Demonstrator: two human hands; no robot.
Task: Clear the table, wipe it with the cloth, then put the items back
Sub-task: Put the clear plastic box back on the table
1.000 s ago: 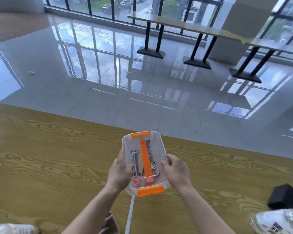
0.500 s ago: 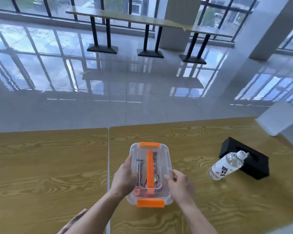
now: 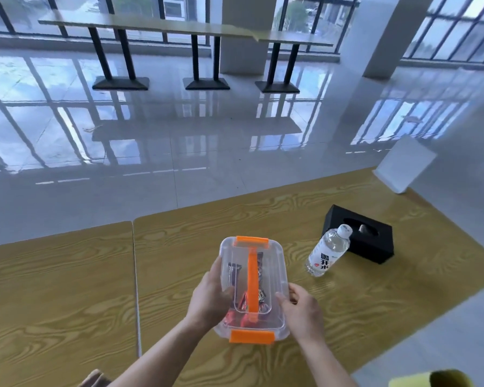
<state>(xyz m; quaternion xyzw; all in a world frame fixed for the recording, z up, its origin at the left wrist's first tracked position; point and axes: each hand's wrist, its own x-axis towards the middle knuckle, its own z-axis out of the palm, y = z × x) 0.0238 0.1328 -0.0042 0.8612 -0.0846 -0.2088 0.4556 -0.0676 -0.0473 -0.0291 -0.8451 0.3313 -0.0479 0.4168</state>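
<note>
Both grips are on the clear box (image 3: pixel 274 272), one per long side. Left grip (image 3: pixel 210 300) clasps the box's left wall, thumb over the lid edge, fingers curled round the side. Right grip (image 3: pixel 302 311) grasps the right wall nr the closer corner, fingers bent vs. the plastic. Box sits btwn the two grips w/ its lid on. An orange handle (image 3: pixel 252 283) runs down the lid's middle. One orange latch is at the far end (image 3: pixel 252 242) and one at the near end (image 3: pixel 252 337), both lying flat. Inside, thru the plastic: dark and red snack packets (image 3: pixel 242 301). Can't tell if the box base touches the table (image 3: pixel 361 311) or hangs just above it.

Beyond and to the right of the right grip is a water bottle (image 3: pixel 329 254) w/ a white cap, apart from the box. Can't tell if it stands free or leans. Just behind it, farther from the grip, is a black tissue box (image 3: pixel 372 247). Farther out the same way, at the table's far corner, is a white card stand (image 3: pixel 405 166). Left of the left grip there's a seam, then a second table (image 3: pixel 53 289) w/ the same wood grain. Nearer than the right grip, at the bottom right, is a yellow thing (image 3: pixel 442 379), cut off, can't ID.
</note>
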